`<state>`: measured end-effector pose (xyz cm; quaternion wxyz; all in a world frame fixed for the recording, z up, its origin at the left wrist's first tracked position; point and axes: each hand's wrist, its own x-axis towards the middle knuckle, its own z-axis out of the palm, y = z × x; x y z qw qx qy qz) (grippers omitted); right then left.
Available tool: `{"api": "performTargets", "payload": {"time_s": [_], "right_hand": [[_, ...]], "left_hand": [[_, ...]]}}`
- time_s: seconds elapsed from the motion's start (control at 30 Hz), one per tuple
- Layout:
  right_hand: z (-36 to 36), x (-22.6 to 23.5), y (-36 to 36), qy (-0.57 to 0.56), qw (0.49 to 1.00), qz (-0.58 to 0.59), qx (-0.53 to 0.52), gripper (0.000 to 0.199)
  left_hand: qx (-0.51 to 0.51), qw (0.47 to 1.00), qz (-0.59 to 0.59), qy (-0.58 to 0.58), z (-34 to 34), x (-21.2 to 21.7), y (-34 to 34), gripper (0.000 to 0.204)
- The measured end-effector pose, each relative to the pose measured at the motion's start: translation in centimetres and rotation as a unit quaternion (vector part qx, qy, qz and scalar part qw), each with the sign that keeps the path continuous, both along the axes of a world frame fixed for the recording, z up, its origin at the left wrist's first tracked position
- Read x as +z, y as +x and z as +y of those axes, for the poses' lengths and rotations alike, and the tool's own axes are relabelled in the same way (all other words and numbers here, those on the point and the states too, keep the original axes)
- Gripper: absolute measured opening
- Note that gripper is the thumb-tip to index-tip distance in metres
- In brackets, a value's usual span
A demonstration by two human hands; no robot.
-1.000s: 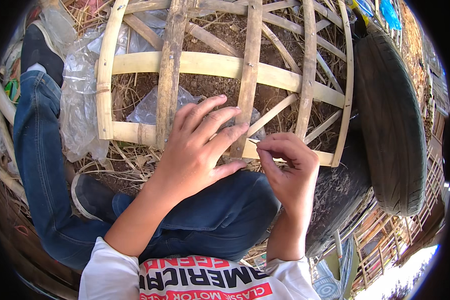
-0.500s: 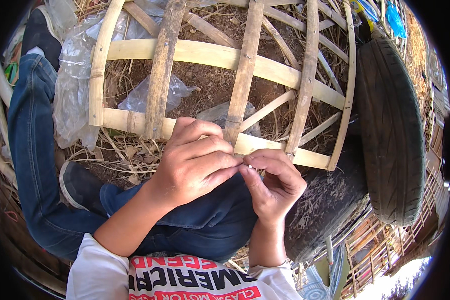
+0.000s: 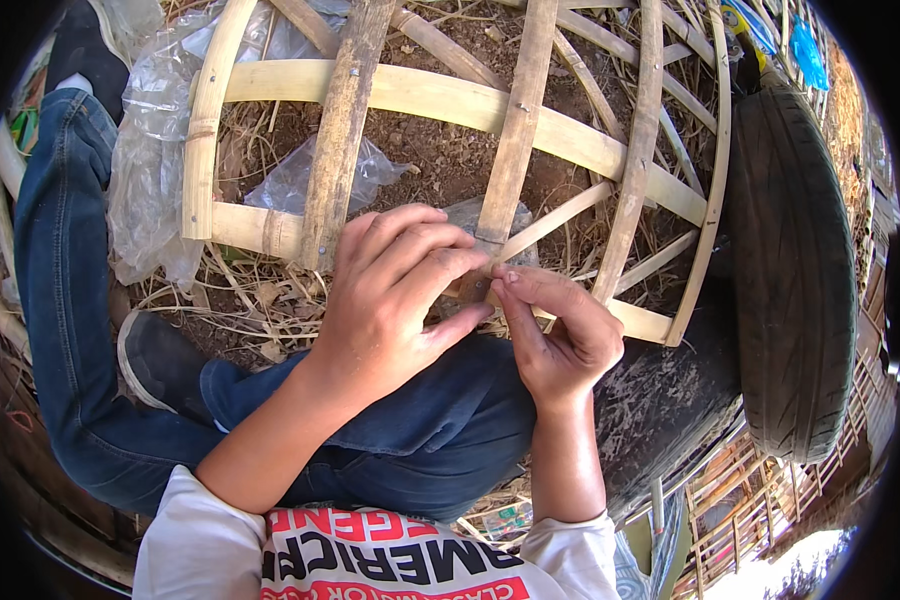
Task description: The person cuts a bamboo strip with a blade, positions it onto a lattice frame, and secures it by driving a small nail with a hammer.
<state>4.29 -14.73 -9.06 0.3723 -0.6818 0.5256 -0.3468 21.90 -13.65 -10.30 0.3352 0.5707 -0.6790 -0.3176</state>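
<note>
Left hand (image 3: 395, 290) and right hand (image 3: 567, 337) have shifted up to the frame (image 3: 518, 120), just left of the tyre (image 3: 795, 280); left's spread apart, right's pinched together, can't tell on what.

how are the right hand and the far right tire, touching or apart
Apart: the head view shows the slatted frame's corner in the gap between the right hand and the tire.

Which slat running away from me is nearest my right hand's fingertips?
The third slat from the left; its near end is beside your right hand, the others farther off.
</note>
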Motion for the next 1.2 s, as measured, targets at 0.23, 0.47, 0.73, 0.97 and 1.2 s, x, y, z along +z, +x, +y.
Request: {"api": "performTargets", "payload": {"time_s": [0.23,0.47,0.73,0.97,1.2], "right_hand": [[-0.4,0.0,0.3,-0.041,0.998,0.046,0.017,0.016],[-0.4,-0.1,0.3,-0.099,0.991,0.078,0.042,0.016],[-0.1,0.3,0.0,-0.079,0.993,0.079,0.041,0.017],[-0.1,0.1,-0.1,-0.080,0.993,0.072,0.041,0.020],[-0.2,-0.1,0.0,-0.090,0.992,0.068,0.053,0.024]], "left_hand": [[0.017,0.999,0.025,-0.022,-0.1,-1.1,-0.3,0.031],[0.035,0.998,0.035,-0.039,-0.2,-1.4,-0.7,0.026],[0.021,0.996,0.033,-0.084,-0.4,-2.1,-0.7,0.025],[0.019,0.995,0.028,-0.096,-0.3,-2.2,-0.7,0.026],[0.021,0.995,0.026,-0.097,-0.4,-2.4,-0.7,0.025]]}}
